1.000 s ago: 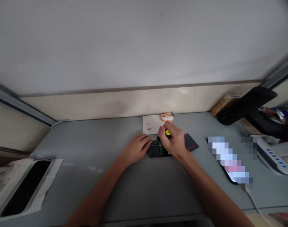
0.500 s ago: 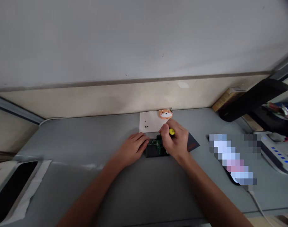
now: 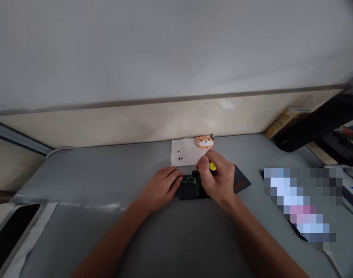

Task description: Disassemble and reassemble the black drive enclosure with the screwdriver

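A small black device with a green circuit board [image 3: 190, 187] lies on the grey desk [image 3: 106, 181]. My left hand [image 3: 161, 187] rests against its left side, fingers curled onto it, holding it still. My right hand [image 3: 218, 178] is closed round a screwdriver with a yellow-capped handle [image 3: 212, 166], its tip pointing down onto the board. Just behind lies a white paper [image 3: 183, 152] with a few small dark screws [image 3: 179, 158] on it.
An orange animal-face charm [image 3: 205, 141] sits at the paper's far corner. A dark card [image 3: 241, 181] lies right of my hand, a blurred phone [image 3: 300, 204] further right. A tan box [image 3: 283, 120] and black object [image 3: 318, 123] stand far right; a tray [image 3: 11, 231] left.
The view has shifted slightly. My right hand has turned a little on the screwdriver over the board; my left hand stays on the device.
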A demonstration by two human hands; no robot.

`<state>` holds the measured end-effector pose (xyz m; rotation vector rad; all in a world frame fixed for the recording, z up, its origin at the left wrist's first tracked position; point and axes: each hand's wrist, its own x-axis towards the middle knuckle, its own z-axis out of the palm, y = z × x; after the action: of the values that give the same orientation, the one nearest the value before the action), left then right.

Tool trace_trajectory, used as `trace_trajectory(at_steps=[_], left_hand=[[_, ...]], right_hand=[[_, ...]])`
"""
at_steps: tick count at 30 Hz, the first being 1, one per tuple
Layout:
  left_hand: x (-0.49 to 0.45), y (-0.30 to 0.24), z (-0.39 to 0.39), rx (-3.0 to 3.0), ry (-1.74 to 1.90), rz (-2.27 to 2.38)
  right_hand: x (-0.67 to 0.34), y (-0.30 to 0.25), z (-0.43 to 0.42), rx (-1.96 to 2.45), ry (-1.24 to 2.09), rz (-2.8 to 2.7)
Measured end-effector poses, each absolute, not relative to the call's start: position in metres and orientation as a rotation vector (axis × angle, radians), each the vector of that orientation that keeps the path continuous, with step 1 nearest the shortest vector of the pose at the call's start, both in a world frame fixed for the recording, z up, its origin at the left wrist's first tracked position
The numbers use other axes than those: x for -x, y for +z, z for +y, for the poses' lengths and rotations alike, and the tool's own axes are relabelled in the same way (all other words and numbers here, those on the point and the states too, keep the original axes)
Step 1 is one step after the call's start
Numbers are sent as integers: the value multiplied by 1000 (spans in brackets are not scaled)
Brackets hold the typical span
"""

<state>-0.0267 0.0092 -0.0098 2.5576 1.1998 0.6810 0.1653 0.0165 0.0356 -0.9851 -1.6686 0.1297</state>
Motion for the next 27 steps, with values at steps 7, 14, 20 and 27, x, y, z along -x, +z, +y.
trace_trajectory(at_steps=[7, 14, 20, 27], left_hand=[[27, -8, 9, -2564, 642, 1200], [26, -6, 8, -2538, 650, 1215], [26, -6, 8, -2543, 644, 1220], [26, -8, 9, -2554, 668, 1209]], right_hand=[[-165, 35, 15, 1007, 112, -1648], [-165, 34, 14, 1017, 104, -1665], [-165, 33, 13, 1024, 121, -1665], [-165, 34, 15, 1026, 118, -1614]])
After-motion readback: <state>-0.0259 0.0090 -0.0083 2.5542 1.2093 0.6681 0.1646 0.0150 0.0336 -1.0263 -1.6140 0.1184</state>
